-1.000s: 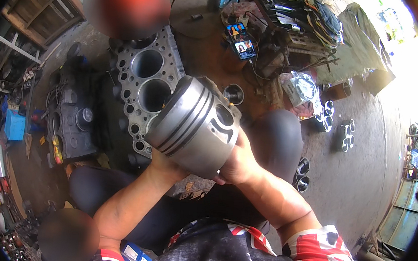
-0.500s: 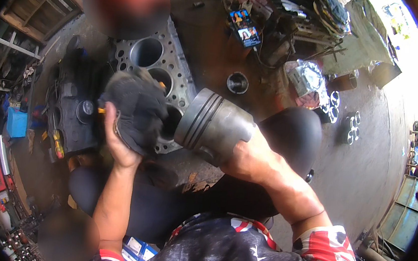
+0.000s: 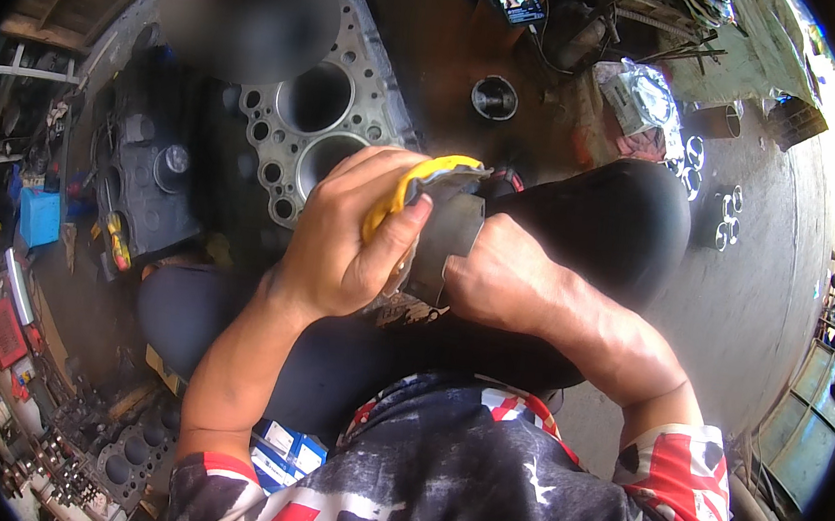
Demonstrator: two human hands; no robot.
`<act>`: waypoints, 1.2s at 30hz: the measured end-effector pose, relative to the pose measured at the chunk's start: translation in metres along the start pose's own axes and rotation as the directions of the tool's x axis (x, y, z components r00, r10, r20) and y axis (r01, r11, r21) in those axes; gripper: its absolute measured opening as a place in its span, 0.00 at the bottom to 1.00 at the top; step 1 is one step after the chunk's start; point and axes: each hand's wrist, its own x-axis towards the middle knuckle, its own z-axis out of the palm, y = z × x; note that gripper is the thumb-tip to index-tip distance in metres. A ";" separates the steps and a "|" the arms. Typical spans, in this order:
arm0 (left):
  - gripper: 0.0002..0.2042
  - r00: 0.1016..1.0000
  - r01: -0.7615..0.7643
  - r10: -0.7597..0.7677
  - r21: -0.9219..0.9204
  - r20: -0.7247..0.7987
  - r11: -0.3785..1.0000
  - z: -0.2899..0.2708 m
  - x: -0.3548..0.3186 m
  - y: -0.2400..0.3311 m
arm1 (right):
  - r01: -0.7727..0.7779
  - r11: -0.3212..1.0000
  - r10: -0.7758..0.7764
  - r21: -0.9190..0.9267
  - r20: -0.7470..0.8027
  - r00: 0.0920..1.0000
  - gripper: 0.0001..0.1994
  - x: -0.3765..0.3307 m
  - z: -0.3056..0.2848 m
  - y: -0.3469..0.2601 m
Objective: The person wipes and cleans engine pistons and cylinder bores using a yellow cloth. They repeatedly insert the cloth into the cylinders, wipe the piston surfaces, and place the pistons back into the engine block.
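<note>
My right hand (image 3: 507, 274) grips the skirt end of a grey metal piston (image 3: 453, 232), its fingers partly hidden at the open end. My left hand (image 3: 350, 229) is closed round a dark cloth with a yellow edge (image 3: 424, 176), pressed over the piston's crown end. The cloth and left hand cover the piston's ring grooves. Just beyond my hands lies an engine block (image 3: 379, 86) with large round cylinder bores, one partly behind my left hand.
A second dark block (image 3: 136, 203) lies left, near a yellow-handled screwdriver (image 3: 118, 242). Another piston (image 3: 495, 97) stands on the floor beyond my right knee. Lit phone (image 3: 520, 2) at the back; ring-shaped parts (image 3: 730, 218) lie right. A blurred patch hides the block's far end.
My left hand has swung right and turned over, bringing the cloth from above the block onto the piston. The piston has tilted and moved slightly right. My view has shifted too.
</note>
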 end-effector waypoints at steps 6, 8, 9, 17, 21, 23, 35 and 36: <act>0.19 0.972 -0.222 0.193 0.262 0.134 0.939 0.005 -0.002 0.005 | -0.009 0.985 0.030 0.173 -0.115 0.993 0.09 0.003 0.026 -0.004; 0.19 0.967 -0.245 0.215 0.275 0.133 0.930 0.007 -0.002 0.008 | -0.052 0.974 0.072 0.220 -0.082 0.994 0.09 0.003 0.030 -0.005; 0.23 0.969 -0.228 0.191 0.272 0.154 0.935 0.007 -0.002 0.010 | -0.073 0.949 0.105 0.305 -0.089 0.990 0.07 0.002 0.030 -0.006; 0.21 0.941 -0.305 0.264 0.193 0.210 0.933 0.026 -0.004 0.033 | 0.295 0.933 -0.205 0.207 -0.367 0.907 0.14 0.005 0.024 -0.007; 0.19 0.976 -0.191 0.193 -0.027 0.101 0.981 0.027 -0.002 0.037 | 0.211 0.966 -0.182 0.149 -0.188 0.965 0.14 0.005 0.028 -0.010; 0.19 0.986 -0.079 0.094 -0.108 0.140 0.991 0.025 -0.001 0.036 | 0.191 0.974 -0.181 0.118 -0.094 0.979 0.14 0.005 0.033 -0.014; 0.28 0.778 0.535 -0.464 -0.058 0.423 0.843 0.040 -0.005 0.020 | 0.188 0.977 -0.204 0.102 0.187 0.961 0.15 -0.005 0.071 -0.030; 0.28 0.753 0.554 -0.487 -0.029 0.442 0.832 0.041 -0.004 0.019 | 0.203 0.975 -0.214 0.087 0.148 0.965 0.16 -0.005 0.073 -0.029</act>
